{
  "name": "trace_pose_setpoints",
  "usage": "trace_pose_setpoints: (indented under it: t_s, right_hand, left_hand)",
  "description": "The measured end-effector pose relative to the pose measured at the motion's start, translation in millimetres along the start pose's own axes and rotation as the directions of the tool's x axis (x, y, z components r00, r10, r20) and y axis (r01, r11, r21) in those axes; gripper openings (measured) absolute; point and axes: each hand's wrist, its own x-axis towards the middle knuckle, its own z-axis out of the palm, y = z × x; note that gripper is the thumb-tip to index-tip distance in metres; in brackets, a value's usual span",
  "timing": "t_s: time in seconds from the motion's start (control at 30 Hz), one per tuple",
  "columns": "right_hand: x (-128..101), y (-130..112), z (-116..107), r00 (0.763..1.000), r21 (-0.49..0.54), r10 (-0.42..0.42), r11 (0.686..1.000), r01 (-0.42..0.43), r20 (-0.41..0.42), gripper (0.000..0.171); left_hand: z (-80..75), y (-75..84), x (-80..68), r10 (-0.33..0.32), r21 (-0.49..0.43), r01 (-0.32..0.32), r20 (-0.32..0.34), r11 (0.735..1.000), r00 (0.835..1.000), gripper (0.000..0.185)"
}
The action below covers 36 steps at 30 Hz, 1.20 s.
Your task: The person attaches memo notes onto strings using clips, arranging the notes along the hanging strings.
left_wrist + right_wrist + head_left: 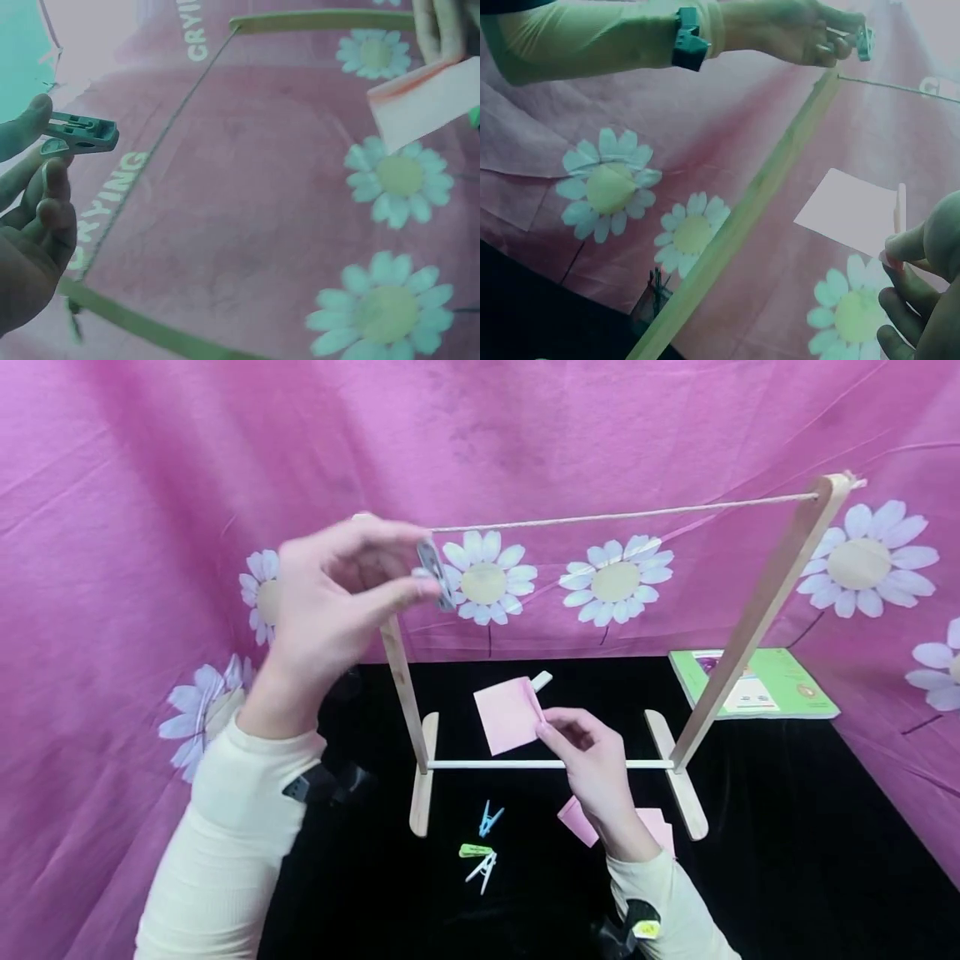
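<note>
My left hand (322,597) pinches a grey clothespin (435,575) between thumb and fingertips, raised near the left end of the rope (622,516). In the left wrist view the clothespin (84,133) points sideways, away from the fingers. Lower and to the right, my right hand (596,768) pinches a pink paper square (507,716) at its folded right edge. That paper (847,210) hangs below the rope in the right wrist view. A wooden frame (757,622) carries the rope between its two posts; the raised hand overlaps the left post's top.
On the black tabletop lie a blue clothespin (489,819), a green clothespin (474,851) and a white clothespin (483,870). More pink papers (654,823) lie partly behind my right hand. A green book (797,683) rests at the back right, before a pink flowered cloth (570,435).
</note>
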Motion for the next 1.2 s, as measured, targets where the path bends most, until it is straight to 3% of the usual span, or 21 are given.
trace_pose_setpoints:
  t_s: [0.2, 0.33, 0.47, 0.6, 0.97, 1.2]
  right_hand:
    - [18.8, -16.6, 15.9, 0.999, 0.064, -0.037, 0.997, 0.035, 0.025, 0.014]
    - [29.0, -26.3, 25.7, 0.998, 0.126, -0.055, 0.991, 0.049, 0.044, 0.014]
    - [36.9, -35.6, 36.0, 0.997, 0.184, -0.061, 0.981, 0.052, 0.041, 0.015]
    - [44.7, -44.5, 48.2, 0.995, 0.228, -0.086, 0.971, 0.074, 0.043, 0.015]
    - [58.7, -67.3, 81.7, 0.99, 0.257, -0.143, 0.957, 0.134, 0.017, 0.013]
    - [62.6, -70.9, 89.9, 0.986, 0.24, -0.163, 0.957, 0.166, -0.033, 0.013]
  left_hand:
    - [-16.0, 9.4, 33.9, 0.035, 0.012, -0.034, -0.1, 0.999, 0.994, 0.025]
    - [-23.7, 9.0, 45.0, -0.07, -0.043, 0.065, -0.138, 0.997, 0.988, 0.026]
    - [-29.8, 6.0, 52.0, -0.195, -0.152, 0.174, -0.134, 0.973, 0.972, 0.027]
    - [-35.6, -0.5, 56.7, -0.239, -0.185, 0.215, -0.119, 0.959, 0.964, 0.025]
    - [-43.1, -8.2, 57.9, -0.23, -0.182, 0.206, -0.124, 0.962, 0.965, 0.02]
    - [-41.4, -9.6, 60.8, -0.24, -0.151, 0.22, -0.125, 0.964, 0.963, 0.02]
